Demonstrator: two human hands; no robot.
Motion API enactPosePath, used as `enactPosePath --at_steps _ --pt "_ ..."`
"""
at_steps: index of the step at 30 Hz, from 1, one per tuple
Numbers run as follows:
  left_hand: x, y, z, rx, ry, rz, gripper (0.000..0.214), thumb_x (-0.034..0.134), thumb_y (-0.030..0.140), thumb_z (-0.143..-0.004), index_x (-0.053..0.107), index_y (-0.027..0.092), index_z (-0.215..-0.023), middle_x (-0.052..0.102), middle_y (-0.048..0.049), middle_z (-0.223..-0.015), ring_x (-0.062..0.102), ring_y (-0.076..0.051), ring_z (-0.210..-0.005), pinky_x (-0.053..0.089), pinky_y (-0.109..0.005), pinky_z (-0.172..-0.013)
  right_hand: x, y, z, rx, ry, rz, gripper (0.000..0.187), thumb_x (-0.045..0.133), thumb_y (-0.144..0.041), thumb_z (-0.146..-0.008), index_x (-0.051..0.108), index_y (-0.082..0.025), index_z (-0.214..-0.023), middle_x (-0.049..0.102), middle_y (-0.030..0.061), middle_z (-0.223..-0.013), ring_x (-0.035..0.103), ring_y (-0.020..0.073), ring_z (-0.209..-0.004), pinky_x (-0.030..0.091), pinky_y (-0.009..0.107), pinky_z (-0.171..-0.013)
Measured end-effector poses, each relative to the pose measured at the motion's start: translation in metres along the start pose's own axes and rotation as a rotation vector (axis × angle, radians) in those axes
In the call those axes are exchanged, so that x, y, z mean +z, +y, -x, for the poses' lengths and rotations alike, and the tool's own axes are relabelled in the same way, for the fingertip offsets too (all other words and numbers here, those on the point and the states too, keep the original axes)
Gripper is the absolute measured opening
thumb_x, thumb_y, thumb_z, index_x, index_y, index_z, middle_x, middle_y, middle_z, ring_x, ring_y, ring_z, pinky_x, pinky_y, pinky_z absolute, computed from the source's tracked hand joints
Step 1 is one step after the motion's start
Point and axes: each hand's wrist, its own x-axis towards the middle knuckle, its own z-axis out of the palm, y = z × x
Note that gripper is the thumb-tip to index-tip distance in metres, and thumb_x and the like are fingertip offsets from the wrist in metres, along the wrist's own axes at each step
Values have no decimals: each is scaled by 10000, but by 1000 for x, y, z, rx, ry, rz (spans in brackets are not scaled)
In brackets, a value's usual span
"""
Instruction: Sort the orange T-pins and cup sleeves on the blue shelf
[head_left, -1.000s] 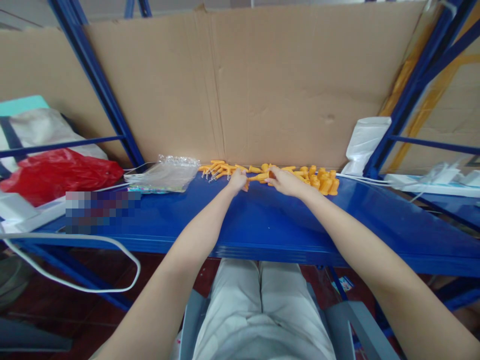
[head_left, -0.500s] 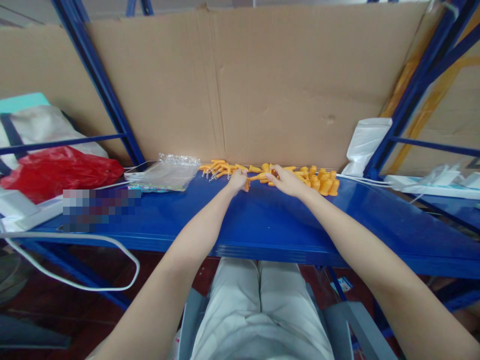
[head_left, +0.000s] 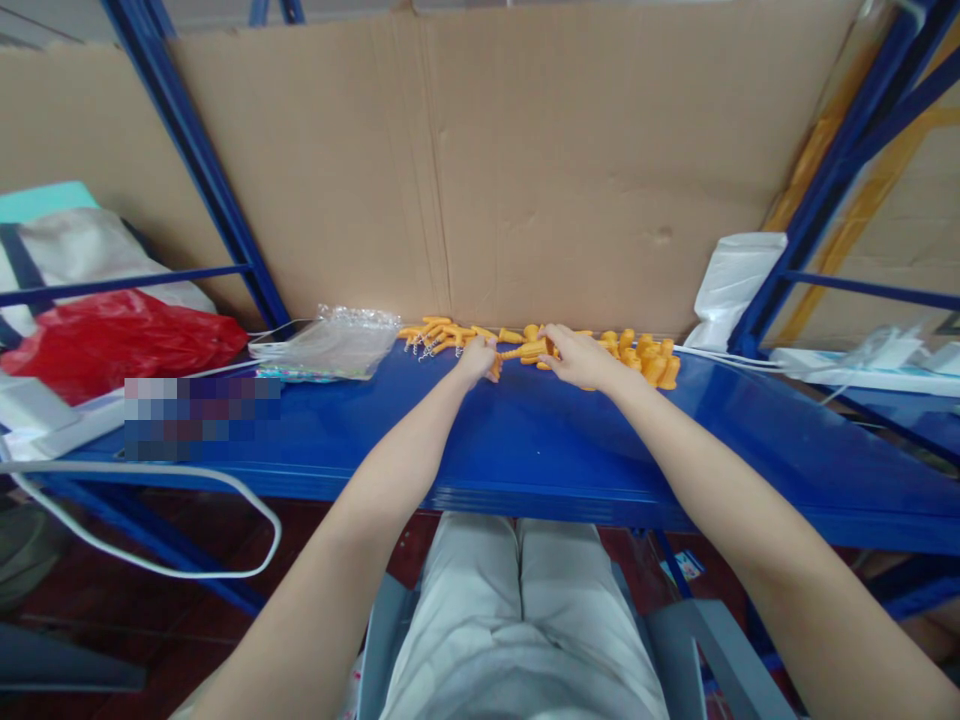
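At the back of the blue shelf, my left hand (head_left: 476, 361) is closed around one end of an orange plastic piece (head_left: 531, 350). The piece has a thin ridged neck and a wider, tube-like part pointing right. My right hand (head_left: 576, 356) grips that wider end, its fingers curled and covering part of it. Beyond my left hand lie orange plastic pieces with small metal chains (head_left: 435, 337). To the right, partly behind my right hand, stand several orange tube-shaped pieces (head_left: 656, 362). Finer details of the held piece are too small to tell.
Clear plastic bags (head_left: 337, 343) lie left of the chained pieces. A red plastic bag (head_left: 127, 345) is farther left. Behind everything rises a cardboard panel (head_left: 562, 170) between blue metal posts. A white package (head_left: 735, 290) leans at the right. A white cable (head_left: 270, 540) loops over the front left edge.
My right hand has shifted slightly, and more of the wider part of the orange piece shows between my hands. My left hand has stayed in place.
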Motion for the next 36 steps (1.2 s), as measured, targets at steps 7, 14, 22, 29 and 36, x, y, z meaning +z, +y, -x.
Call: enactPosePath --at_steps 7,14,22,29,36 --pt "-4 -2 0 -14 -3 10 219 323 203 -1040 529 140 -1003 494 44 -478 523 -117 -407 547 -241 -561 -9 7 1 11 64 137 360 469 -150 -886 538 -187 -1238 642 155 -1249 633 297 -1074 465 391 -825" --pt "-4 -1 1 -1 -2 8 200 342 197 -1037 518 146 -956 502 39 -490 524 -111 -420 511 -207 -522 -9 7 1 115 22 208 333 508 -146 -862 543 -164 -1192 668 175 -1198 637 315 -1068 450 400 -821" --pt "-3 -4 -3 4 -4 2 189 363 197 -1029 538 145 -979 504 40 -493 537 -120 -426 523 -221 -527 -4 13 0 154 36 214 258 605 -220 -840 619 -185 -1095 651 146 -1140 604 312 -1091 461 395 -830" --pt "-3 -4 -3 -15 28 11 178 365 206 -1031 528 133 -1045 500 41 -512 574 -131 -474 531 -223 -527 -13 28 0 261 87 196 260 642 -235 -789 649 -148 -1033 654 187 -1153 586 353 -1131 479 460 -891" --pt "-5 -2 -1 -11 21 -3 193 344 211 -1041 519 129 -1043 511 35 -534 562 -123 -481 510 -206 -514 -19 31 -3 398 15 12 389 641 -286 -805 615 -166 -1174 711 173 -1147 666 329 -1057 505 419 -863"
